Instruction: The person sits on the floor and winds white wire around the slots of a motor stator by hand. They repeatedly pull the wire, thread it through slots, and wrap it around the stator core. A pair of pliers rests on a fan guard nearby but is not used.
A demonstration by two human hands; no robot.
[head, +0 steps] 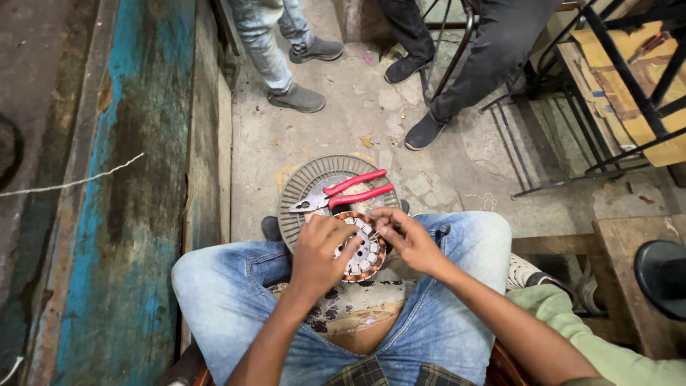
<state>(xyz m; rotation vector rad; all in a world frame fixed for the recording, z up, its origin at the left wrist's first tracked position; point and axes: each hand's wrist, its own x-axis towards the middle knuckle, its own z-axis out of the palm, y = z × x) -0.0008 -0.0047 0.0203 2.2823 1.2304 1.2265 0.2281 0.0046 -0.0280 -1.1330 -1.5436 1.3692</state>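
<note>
A round motor stator (363, 251) with copper windings rests between my knees, on my lap. My left hand (320, 251) grips its left side, fingers curled over the rim. My right hand (404, 236) pinches at the stator's upper right edge, apparently on a fine wire. Just beyond the stator lies a grey ribbed round cover (314, 187), and red-handled pliers (341, 194) lie on top of it, jaws pointing left.
A worn blue-painted wooden bench (136, 179) runs along the left. Two people stand ahead, their shoes (296, 98) and a dark shoe (424, 131) on the concrete floor. A black metal frame (572, 107) stands at right. A person's green sleeve (593, 336) is at lower right.
</note>
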